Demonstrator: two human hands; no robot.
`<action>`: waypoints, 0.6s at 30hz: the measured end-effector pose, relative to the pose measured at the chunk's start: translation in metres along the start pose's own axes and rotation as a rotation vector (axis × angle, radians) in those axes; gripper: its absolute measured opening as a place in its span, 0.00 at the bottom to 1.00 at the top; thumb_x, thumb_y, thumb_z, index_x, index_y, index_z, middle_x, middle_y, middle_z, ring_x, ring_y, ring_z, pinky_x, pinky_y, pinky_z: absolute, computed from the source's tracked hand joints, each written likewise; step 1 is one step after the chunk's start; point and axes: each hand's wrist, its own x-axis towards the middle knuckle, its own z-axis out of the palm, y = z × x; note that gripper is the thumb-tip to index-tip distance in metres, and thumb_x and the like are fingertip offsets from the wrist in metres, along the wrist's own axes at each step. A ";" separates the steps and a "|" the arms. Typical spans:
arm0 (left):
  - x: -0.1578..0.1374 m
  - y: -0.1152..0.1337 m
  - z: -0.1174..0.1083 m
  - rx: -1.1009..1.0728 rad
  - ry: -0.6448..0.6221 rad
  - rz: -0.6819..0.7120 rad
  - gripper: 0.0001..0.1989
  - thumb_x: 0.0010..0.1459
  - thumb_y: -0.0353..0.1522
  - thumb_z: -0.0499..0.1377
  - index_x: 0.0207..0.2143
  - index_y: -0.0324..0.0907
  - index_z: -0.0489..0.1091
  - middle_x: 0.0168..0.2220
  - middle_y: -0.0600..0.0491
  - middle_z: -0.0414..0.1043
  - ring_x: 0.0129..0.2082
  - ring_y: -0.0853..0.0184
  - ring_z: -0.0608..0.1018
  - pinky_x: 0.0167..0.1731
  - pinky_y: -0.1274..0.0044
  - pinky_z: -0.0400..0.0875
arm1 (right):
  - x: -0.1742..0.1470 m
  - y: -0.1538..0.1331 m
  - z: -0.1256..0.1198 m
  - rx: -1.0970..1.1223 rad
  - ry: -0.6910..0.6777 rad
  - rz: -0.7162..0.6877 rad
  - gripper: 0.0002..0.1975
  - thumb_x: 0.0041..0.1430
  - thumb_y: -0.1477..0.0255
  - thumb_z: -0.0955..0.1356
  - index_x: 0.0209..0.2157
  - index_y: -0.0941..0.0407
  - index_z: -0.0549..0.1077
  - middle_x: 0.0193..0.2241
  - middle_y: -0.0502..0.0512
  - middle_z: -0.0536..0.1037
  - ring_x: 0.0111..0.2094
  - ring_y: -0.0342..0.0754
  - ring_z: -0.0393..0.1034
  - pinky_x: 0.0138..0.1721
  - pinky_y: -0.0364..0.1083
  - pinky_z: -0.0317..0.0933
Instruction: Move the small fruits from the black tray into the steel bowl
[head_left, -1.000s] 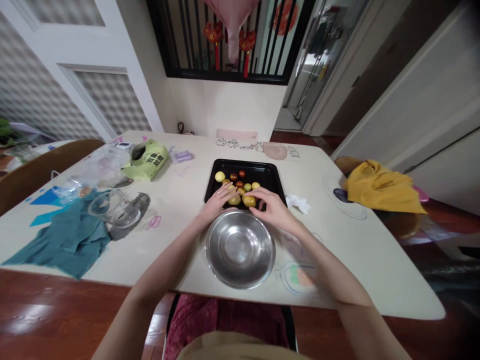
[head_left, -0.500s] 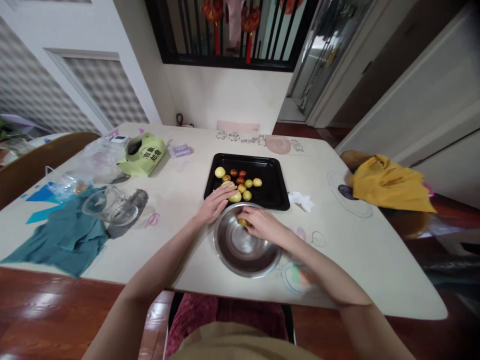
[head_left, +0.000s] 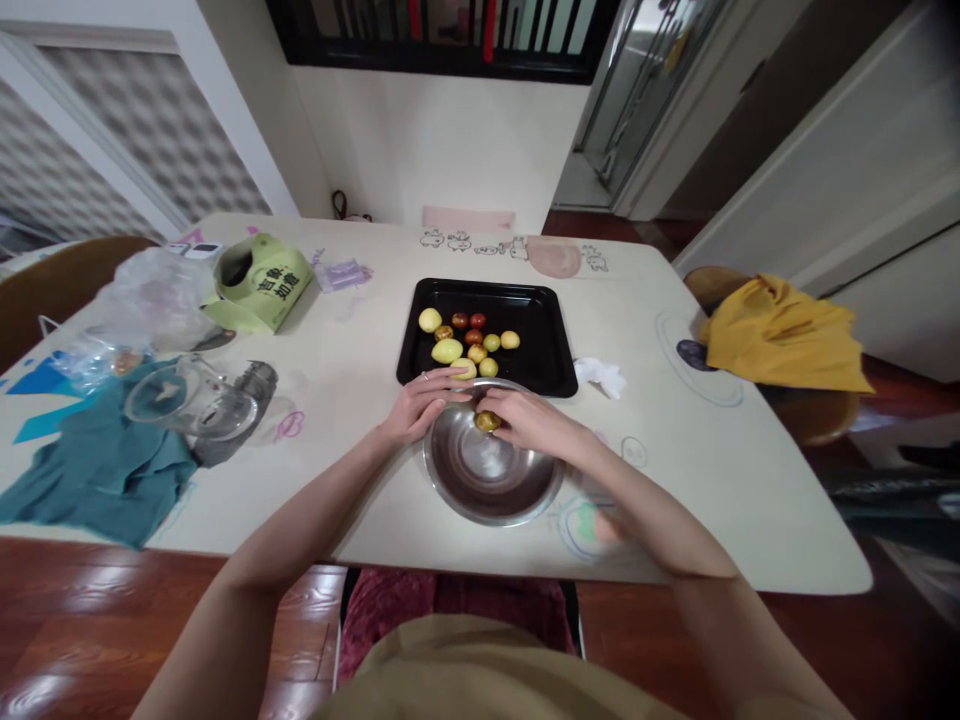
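At the far left of the pale table, a teal cloth (head_left: 97, 460) lies beside a glass vessel (head_left: 187, 400), both well apart from you. Near the middle, your left hand (head_left: 426, 405) is palm down with its fingers extended, at the bowl's left upper rim; it grips nothing that shows. Its fingertips reach toward a yellow fruit (head_left: 463, 367) at the near edge of the black tray (head_left: 540, 325), though contact is hard to tell. The tray, holding more small fruit, lies straight beyond the steel bowl (head_left: 491, 490). Inside the bowl's outline, toward its far side, is the mottled fruit (head_left: 487, 422), nearly round, with no clear long axis. It sits to the right of your left hand, at the fingertips of your right hand (head_left: 504, 415), which is the nearer and is closed around it. Farther right, crumpled white paper (head_left: 600, 377) lies just beside the tray.
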 end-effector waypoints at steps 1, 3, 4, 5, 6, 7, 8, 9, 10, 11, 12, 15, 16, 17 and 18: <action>0.000 0.000 0.000 -0.006 0.007 -0.004 0.24 0.78 0.38 0.45 0.55 0.41 0.80 0.56 0.41 0.81 0.66 0.52 0.76 0.63 0.54 0.72 | -0.001 0.001 -0.004 0.028 0.013 -0.002 0.13 0.60 0.81 0.74 0.46 0.56 0.79 0.47 0.59 0.81 0.47 0.54 0.77 0.48 0.49 0.68; 0.000 0.000 0.001 -0.019 0.021 -0.020 0.24 0.78 0.38 0.45 0.53 0.41 0.80 0.55 0.42 0.82 0.65 0.53 0.76 0.63 0.55 0.73 | -0.004 0.007 -0.014 0.100 0.058 -0.007 0.15 0.61 0.78 0.75 0.49 0.55 0.79 0.47 0.58 0.82 0.46 0.54 0.78 0.47 0.48 0.69; 0.000 0.000 0.001 -0.025 0.027 -0.029 0.24 0.78 0.38 0.45 0.53 0.41 0.81 0.55 0.42 0.82 0.65 0.53 0.77 0.63 0.55 0.73 | -0.004 0.012 -0.019 0.139 0.095 -0.009 0.14 0.63 0.76 0.75 0.50 0.55 0.79 0.46 0.58 0.82 0.45 0.53 0.78 0.47 0.48 0.70; 0.000 0.000 0.002 -0.029 0.030 -0.038 0.24 0.78 0.38 0.45 0.52 0.41 0.81 0.55 0.42 0.82 0.64 0.53 0.77 0.63 0.55 0.73 | -0.004 0.018 -0.024 0.172 0.146 -0.008 0.13 0.65 0.74 0.73 0.51 0.55 0.79 0.44 0.57 0.82 0.43 0.53 0.78 0.46 0.48 0.70; 0.000 0.000 0.002 -0.031 0.032 -0.045 0.24 0.78 0.38 0.45 0.52 0.41 0.81 0.55 0.42 0.82 0.64 0.53 0.77 0.63 0.55 0.73 | -0.003 0.026 -0.028 0.193 0.212 0.001 0.11 0.67 0.73 0.72 0.50 0.55 0.79 0.44 0.57 0.82 0.42 0.52 0.78 0.46 0.49 0.71; 0.000 0.000 0.002 -0.033 0.034 -0.052 0.24 0.78 0.38 0.45 0.51 0.41 0.81 0.54 0.42 0.82 0.64 0.53 0.77 0.63 0.55 0.73 | 0.000 0.035 -0.030 0.199 0.288 0.020 0.10 0.69 0.73 0.70 0.50 0.55 0.79 0.43 0.58 0.82 0.42 0.52 0.78 0.47 0.50 0.72; 0.000 0.001 0.002 -0.035 0.033 -0.056 0.25 0.78 0.38 0.45 0.51 0.41 0.81 0.54 0.42 0.82 0.64 0.53 0.77 0.62 0.55 0.73 | 0.003 0.046 -0.031 0.189 0.372 0.051 0.11 0.70 0.73 0.68 0.50 0.55 0.79 0.44 0.58 0.81 0.42 0.53 0.78 0.47 0.51 0.72; 0.000 0.001 0.001 -0.038 0.031 -0.057 0.25 0.78 0.38 0.45 0.50 0.40 0.81 0.54 0.42 0.82 0.63 0.52 0.77 0.62 0.55 0.73 | 0.007 0.057 -0.030 0.161 0.452 0.091 0.13 0.70 0.74 0.66 0.52 0.55 0.79 0.46 0.60 0.81 0.44 0.54 0.78 0.49 0.52 0.73; 0.000 0.002 0.001 -0.042 0.030 -0.056 0.25 0.78 0.38 0.45 0.50 0.40 0.81 0.53 0.41 0.82 0.63 0.52 0.77 0.62 0.55 0.73 | 0.011 0.069 -0.027 0.127 0.522 0.134 0.15 0.69 0.76 0.65 0.53 0.55 0.78 0.48 0.61 0.80 0.47 0.56 0.77 0.52 0.54 0.72; 0.001 0.003 0.001 -0.046 0.031 -0.054 0.25 0.78 0.38 0.45 0.50 0.40 0.81 0.53 0.41 0.82 0.63 0.52 0.77 0.62 0.54 0.73 | 0.015 0.081 -0.023 0.097 0.570 0.173 0.18 0.69 0.77 0.64 0.56 0.55 0.77 0.51 0.63 0.79 0.51 0.57 0.76 0.55 0.57 0.72; 0.001 0.003 0.001 -0.051 0.035 -0.050 0.25 0.78 0.38 0.45 0.50 0.40 0.81 0.53 0.41 0.82 0.63 0.52 0.77 0.61 0.54 0.74 | 0.019 0.091 -0.017 0.072 0.580 0.200 0.20 0.68 0.77 0.64 0.58 0.55 0.76 0.54 0.64 0.78 0.55 0.58 0.74 0.59 0.59 0.70; 0.002 0.004 0.001 -0.057 0.043 -0.044 0.24 0.78 0.37 0.45 0.51 0.41 0.81 0.54 0.42 0.82 0.63 0.52 0.78 0.61 0.54 0.74 | 0.028 0.114 -0.001 0.046 0.525 0.235 0.24 0.68 0.76 0.64 0.64 0.54 0.71 0.61 0.63 0.75 0.62 0.59 0.69 0.66 0.62 0.66; 0.002 0.004 0.001 -0.058 0.042 -0.042 0.24 0.78 0.37 0.46 0.51 0.41 0.81 0.54 0.42 0.82 0.63 0.52 0.78 0.61 0.54 0.74 | 0.029 0.118 0.003 0.048 0.499 0.233 0.26 0.69 0.76 0.64 0.66 0.54 0.69 0.62 0.63 0.73 0.64 0.59 0.68 0.67 0.62 0.64; 0.002 0.004 0.001 -0.059 0.039 -0.040 0.24 0.78 0.37 0.46 0.51 0.41 0.81 0.54 0.42 0.82 0.63 0.52 0.78 0.61 0.54 0.74 | 0.030 0.120 0.006 0.052 0.479 0.224 0.26 0.69 0.75 0.63 0.67 0.54 0.68 0.64 0.63 0.72 0.65 0.59 0.67 0.68 0.63 0.63; 0.002 0.004 0.001 -0.062 0.039 -0.039 0.24 0.78 0.37 0.45 0.51 0.41 0.81 0.54 0.42 0.82 0.63 0.52 0.78 0.61 0.54 0.74 | 0.031 0.122 0.008 0.057 0.465 0.211 0.27 0.69 0.75 0.63 0.68 0.54 0.67 0.64 0.64 0.72 0.66 0.59 0.66 0.69 0.63 0.62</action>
